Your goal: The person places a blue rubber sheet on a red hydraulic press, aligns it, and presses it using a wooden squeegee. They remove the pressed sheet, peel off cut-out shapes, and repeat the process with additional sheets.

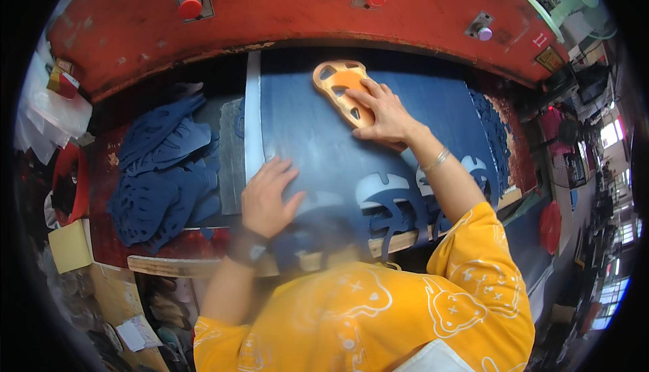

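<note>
A blue sheet (297, 111) lies on the work table under both hands, and shapes are cut out along its near edge. On its far half sits an orange-gold cutting die (344, 76) with a rounded outline and several openings. My right hand (385, 115) grips the die from its right side, thumb on the near end and fingers over the top. Flat near the sheet's left edge rests my left hand (268, 199), fingers stretched, holding nothing. Slight blur covers the sheet close to my body.
A heap of cut blue pieces (162, 166) lies to the left, beside a grey strip (232, 159). Across the far side runs a red machine beam (284, 10) with red push buttons (191, 8). Blue scrap (495, 135) edges the sheet's right side. A wooden rail (176, 265) borders the front.
</note>
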`<control>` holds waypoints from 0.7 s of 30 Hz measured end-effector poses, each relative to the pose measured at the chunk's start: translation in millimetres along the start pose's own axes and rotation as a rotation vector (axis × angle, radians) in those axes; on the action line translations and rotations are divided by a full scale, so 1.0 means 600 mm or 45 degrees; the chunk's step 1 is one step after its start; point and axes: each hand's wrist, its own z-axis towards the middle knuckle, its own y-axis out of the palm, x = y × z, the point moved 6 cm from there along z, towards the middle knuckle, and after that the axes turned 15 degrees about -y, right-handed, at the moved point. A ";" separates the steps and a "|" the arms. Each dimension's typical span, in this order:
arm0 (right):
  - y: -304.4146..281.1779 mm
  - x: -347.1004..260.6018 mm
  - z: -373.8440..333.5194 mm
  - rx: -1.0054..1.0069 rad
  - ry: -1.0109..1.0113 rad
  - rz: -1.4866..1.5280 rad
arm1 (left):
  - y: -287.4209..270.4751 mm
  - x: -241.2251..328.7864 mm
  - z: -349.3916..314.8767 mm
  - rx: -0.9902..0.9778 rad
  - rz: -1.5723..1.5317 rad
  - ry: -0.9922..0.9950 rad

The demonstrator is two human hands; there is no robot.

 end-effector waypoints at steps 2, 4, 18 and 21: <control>-0.002 -0.003 0.000 0.047 0.056 0.032 | -0.008 0.000 0.001 0.035 -0.025 -0.020; 0.004 -0.013 0.000 0.015 0.169 0.072 | -0.008 0.000 0.004 0.023 -0.023 -0.054; 0.067 -0.176 0.062 0.270 0.103 0.074 | -0.015 -0.003 0.007 0.072 -0.166 -0.119; 0.067 -0.184 0.060 0.288 0.084 0.044 | -0.015 -0.004 0.007 0.070 -0.186 -0.136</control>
